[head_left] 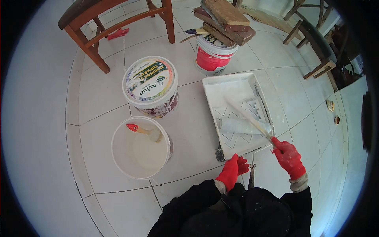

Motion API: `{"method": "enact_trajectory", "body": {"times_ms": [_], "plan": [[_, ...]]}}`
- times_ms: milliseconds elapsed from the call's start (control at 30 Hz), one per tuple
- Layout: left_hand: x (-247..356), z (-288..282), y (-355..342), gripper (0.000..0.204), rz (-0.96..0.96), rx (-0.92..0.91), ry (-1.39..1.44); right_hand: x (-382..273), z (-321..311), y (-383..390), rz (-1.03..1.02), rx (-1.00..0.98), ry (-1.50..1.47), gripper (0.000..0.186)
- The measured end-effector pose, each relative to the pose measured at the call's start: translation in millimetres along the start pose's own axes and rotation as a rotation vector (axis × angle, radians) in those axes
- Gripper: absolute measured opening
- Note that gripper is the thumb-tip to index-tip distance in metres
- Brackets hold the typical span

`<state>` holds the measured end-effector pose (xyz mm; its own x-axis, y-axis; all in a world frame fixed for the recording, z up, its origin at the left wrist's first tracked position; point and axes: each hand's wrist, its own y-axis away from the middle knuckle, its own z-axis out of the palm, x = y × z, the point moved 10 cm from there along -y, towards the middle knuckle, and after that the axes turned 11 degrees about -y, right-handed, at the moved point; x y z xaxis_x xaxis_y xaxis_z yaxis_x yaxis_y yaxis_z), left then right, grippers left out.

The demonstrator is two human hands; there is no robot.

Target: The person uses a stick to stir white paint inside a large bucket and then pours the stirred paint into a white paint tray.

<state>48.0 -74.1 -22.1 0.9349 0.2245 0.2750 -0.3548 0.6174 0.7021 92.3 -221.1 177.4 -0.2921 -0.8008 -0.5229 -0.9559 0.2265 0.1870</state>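
Observation:
My right hand [287, 155], in a red glove, is closed around one end of a long, pale, paint-smeared stick [249, 117]. The stick slants across the white paint tray [260, 89], its far end in the white paint. Beneath it, a paint roller's white sleeve [241, 125] lies on the tray's ridged slope. At the near edge of the tray is my left hand [232, 172], also red-gloved, thumb up and fingers stretched out, with nothing visible in it. Beside that hand, a thin, dirty handle-like piece [252, 173] sticks out toward me; its other end is hard to make out.
An open white bucket [118, 158] holding a red-tipped paintbrush [147, 132] stands left, near a lidded paint pail [151, 81]. Boards [229, 17] and another brush [196, 31] top a red-and-white pail [213, 59]. Wooden chairs [169, 23] stand farther back; a red glove [118, 34] lies on the floor.

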Motion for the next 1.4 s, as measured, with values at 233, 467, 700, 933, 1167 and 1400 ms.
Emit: {"method": "enact_trajectory", "body": {"times_ms": [233, 467, 700, 933, 1167, 1400], "plan": [[-2, 2, 1, 0.043, 0.014, -0.011, -0.025, 12, 5, -15, -0.058, 0.117, -0.042, 0.037], [-3, -4, -2, 0.044, 0.004, 0.023, -0.025, 26, -1, -6, -0.038, 0.108, 0.028, 0.036], [3, -1, -1, 0.044, 0.028, -0.007, -0.046, -14, 14, -4, -0.204, 0.073, 0.008, 0.037], [-4, 2, -3, 0.045, -0.005, 0.01, -0.042, 22, -1, -17, -0.052, 0.09, -0.022, 0.035], [-1, -2, -1, 0.048, 0.016, 0.031, -0.059, -19, 12, -9, -0.216, 0.052, -0.021, 0.034], [-1, 6, 0, 0.044, 0.004, 0.002, -0.059, 6, -22, 1, -0.017, 0.024, 0.039, 0.036]]}}
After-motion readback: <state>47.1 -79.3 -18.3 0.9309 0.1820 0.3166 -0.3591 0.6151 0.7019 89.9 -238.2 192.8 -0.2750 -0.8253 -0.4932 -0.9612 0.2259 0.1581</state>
